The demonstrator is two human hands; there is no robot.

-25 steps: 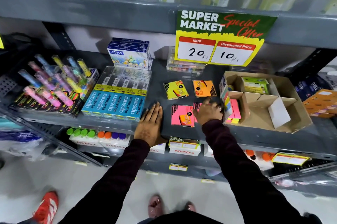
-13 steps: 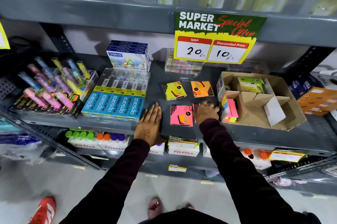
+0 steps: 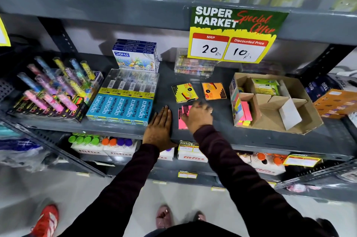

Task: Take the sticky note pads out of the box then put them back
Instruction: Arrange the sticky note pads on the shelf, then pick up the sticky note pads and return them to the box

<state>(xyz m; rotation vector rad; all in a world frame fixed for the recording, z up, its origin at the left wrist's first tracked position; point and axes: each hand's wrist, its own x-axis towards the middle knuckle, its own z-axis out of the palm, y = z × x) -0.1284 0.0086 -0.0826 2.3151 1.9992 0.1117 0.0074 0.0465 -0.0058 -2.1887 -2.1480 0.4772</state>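
In the head view, the flat pink square sticky note pad in glossy wrap (image 3: 182, 119) lies on the grey metal shelf (image 3: 222, 130), at nine o'clock from the brown divided cardboard box (image 3: 301, 121). It is judged light, stiff and slippery, best pinched at opposite edges. The right hand (image 3: 198, 116) is blurred over it; its grip cannot be told. The left hand (image 3: 159, 130) is pressed flat, fingers apart.

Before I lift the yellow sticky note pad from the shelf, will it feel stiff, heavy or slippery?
The yellow pad looks small and thin, so probably light. Its glossy wrapping suggests it may slip. It lies flat on the shelf, so it should not roll; its edges may be hard to catch.
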